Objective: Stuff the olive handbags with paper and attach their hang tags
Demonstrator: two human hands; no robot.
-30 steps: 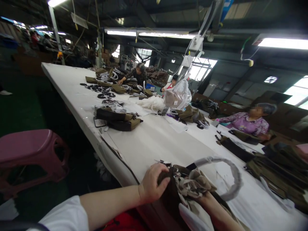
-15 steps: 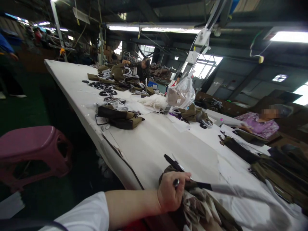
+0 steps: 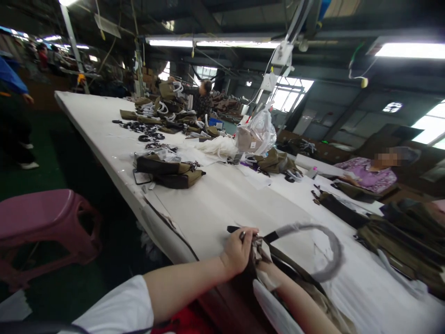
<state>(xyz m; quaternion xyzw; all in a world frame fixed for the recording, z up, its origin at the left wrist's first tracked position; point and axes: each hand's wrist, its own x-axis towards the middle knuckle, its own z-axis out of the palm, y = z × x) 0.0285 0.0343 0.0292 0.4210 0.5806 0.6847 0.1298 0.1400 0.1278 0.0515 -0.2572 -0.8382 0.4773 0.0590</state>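
Note:
A brown-green handbag [image 3: 299, 266] lies at the near edge of the table, its mouth towards me. My left hand [image 3: 237, 253] is closed on the bag's top edge; a small dark, shiny round end pokes out between thumb and fingers, its kind unclear. My right hand [image 3: 264, 270] reaches into the bag's mouth, its fingers hidden by crumpled beige lining [image 3: 260, 253]. A handle wrapped in grey covering [image 3: 335, 248] arches up on the far side. Another pale wrapped strip [image 3: 274, 304] hangs at the near side, beside my right forearm.
Two stacked bags [image 3: 170, 171] lie further along the white table [image 3: 215, 199]. Piled bags and straps [image 3: 163, 111] lie beyond. More bags [image 3: 399, 241] are at right, near a person in a floral top [image 3: 365, 171]. A pink stool [image 3: 45, 222] stands left of the table.
The grey-wrapped handle has risen from lying flat into an arch. My right forearm now shows, reaching into the bag. My left hand keeps its grip, and the view has shifted slightly.

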